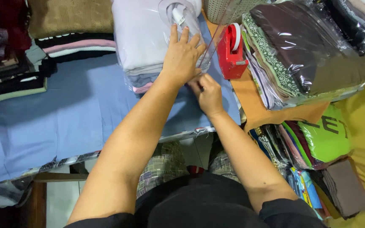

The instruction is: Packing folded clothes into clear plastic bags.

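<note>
My left hand (181,55) lies flat, fingers spread, on top of a clear plastic bag holding folded pale lilac clothes (144,38) on a blue-covered table (64,122). My right hand (208,93) is at the bag's near right corner, its fingers pinched at the plastic edge. A strip of clear tape (213,40) stretches from there up toward the red tape dispenser (232,52) just to the right. What the right fingertips pinch is too small to tell for sure.
Bagged folded garments (305,55) pile on the orange surface at right. More folded clothes, green and brown, lie lower right (326,139). Dark stacks of clothing (9,63) sit at the left and back. A patterned basket (222,10) stands behind the dispenser.
</note>
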